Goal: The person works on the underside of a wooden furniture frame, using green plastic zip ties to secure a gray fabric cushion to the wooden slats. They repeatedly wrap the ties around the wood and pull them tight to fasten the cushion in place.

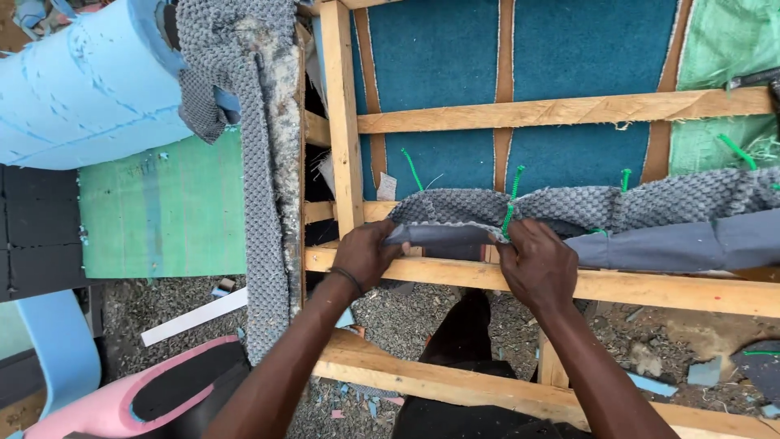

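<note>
Noted far left of the grip: blue foam roll [81,89], green board [162,211] below it, both well apart from the work

Nearer, just left of the grip: hanging strip [264,244] of knobbly grey cloth with a frayed, glue-crusted edge, beside the frame's post [341,122]

At the grip itself: left hand [366,254] clenched on the end of the smooth grey fold [443,236], knuckles up, thumb side hidden under the cloth, dark band [348,279] on the wrist. Found resting against the lower rail [666,290], just above its top face

Between the hands: short span of fold, drawn fairly flat, with a green cord [512,199] coming down onto it from above

Right of that span: right hand [536,262] likewise closed on the fold, fingers curled over its upper edge, just above the same rail

Right of the grip: remainder of the fold sagging along the rail toward the frame's far side, knit cloth [650,203] lying above it, more green cords poking through. Behind all, teal backing [569,49] and the upper rail [569,110]

Judged advisable for the step in hand:
- Keep both pinches level, so that the edge runs parallel with the lower rail
- Pull evenly from each side; likely to pucker at the cord otherwise
- Hold the smooth and knit layers together, not the smooth one alone
- Mind the slack to the right of the grip; probably needs taking up in short spans rather than at once
</note>
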